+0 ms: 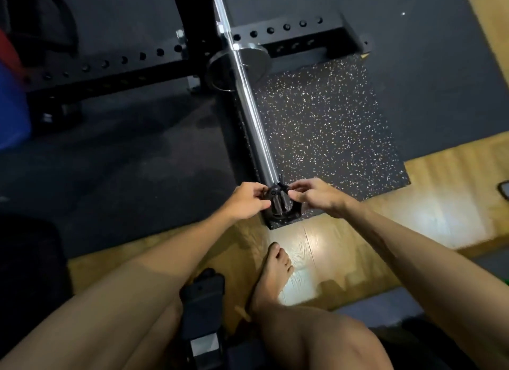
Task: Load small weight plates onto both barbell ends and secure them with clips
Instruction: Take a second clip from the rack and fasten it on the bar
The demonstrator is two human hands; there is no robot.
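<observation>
A chrome barbell sleeve [253, 116] runs from the rack toward me, its tip near the frame's middle. A small dark weight plate [220, 69] sits far up the sleeve against the collar. A black clip [278, 201] is at the sleeve's tip, its ring around the end of the bar. My left hand [246, 201] pinches the clip's left side. My right hand [316, 197] grips its right side and lever with the fingertips. Whether the lever is locked cannot be told.
A black perforated rack frame [124, 66] crosses behind the bar. A speckled rubber mat [325, 127] lies under the sleeve on a wood floor [358, 232]. My bare foot [275, 267] and knees are below. A black device [202, 300] sits between my legs.
</observation>
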